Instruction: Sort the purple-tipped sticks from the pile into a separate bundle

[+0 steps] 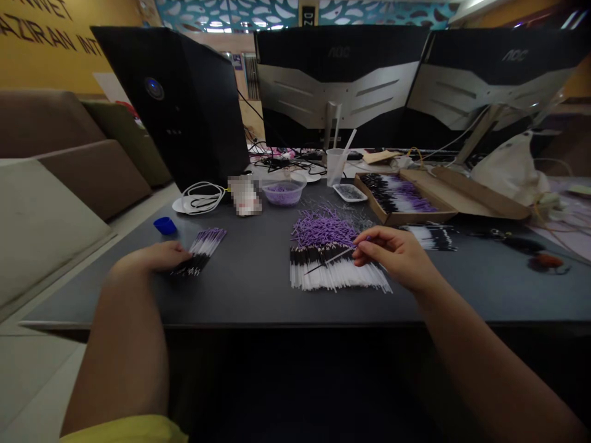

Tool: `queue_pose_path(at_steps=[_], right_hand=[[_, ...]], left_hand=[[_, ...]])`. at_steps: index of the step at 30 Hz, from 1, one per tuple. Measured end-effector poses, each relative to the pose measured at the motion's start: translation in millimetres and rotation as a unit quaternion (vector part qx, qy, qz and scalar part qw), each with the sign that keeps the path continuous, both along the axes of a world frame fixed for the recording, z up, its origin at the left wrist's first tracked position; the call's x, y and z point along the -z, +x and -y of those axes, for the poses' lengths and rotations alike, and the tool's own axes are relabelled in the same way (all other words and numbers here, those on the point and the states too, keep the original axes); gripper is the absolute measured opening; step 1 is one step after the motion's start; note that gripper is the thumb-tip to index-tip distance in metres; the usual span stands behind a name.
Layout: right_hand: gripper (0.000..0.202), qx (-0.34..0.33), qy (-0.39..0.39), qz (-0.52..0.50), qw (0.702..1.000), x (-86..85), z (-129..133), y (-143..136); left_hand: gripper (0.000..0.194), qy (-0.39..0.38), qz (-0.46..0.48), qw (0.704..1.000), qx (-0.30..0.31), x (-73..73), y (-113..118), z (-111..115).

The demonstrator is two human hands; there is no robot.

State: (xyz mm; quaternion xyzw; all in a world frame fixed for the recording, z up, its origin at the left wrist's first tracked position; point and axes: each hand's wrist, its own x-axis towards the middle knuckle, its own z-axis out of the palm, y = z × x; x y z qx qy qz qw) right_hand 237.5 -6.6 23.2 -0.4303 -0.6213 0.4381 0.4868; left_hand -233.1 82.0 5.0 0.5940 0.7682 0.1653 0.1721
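Observation:
My right hand [392,253] is closed in a pinch on a thin pale stick [336,257] with a dark tip. The tip points left, and a bit of purple shows at the fingertips. Below it lies a wide row of white sticks with black upper parts [337,275], and a heap of short purple pieces [321,227] sits behind the row. On the left, my left hand [161,255] rests with its fingers closed at the edge of a small bundle of purple-ended sticks [205,246]. Whatever its fingertips grip is hidden.
A blue cap [165,225], a coiled white cable [203,197] and a bowl of purple pieces [282,189] stand behind. A small white tray [349,193], a cup with a straw [336,167] and an open cardboard box [401,216] of sticks are farther right. Monitors [341,80] line the back.

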Motion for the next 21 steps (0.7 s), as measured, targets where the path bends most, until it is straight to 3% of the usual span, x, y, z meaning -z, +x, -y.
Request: queue_pose_path(at_steps=[5,10,21], right_hand=[[0.017,-0.002,0.002,0.006,1.0,-1.0,0.1,3.6],[0.015,-0.007,0.006,0.015,1.0,0.2,-1.7,3.4],[0.018,-0.013,0.013,0.039,0.999,2.7,-3.4,3.6]], left_hand=[[0.015,-0.114,-0.05,0.992,0.023,-0.5,0.1,-6.7],[0.015,-0.106,-0.08,0.991,0.018,-5.1,7.7,-6.6],[0.013,-0.095,-0.063,0.991,0.067,1.3,4.6,-7.0]])
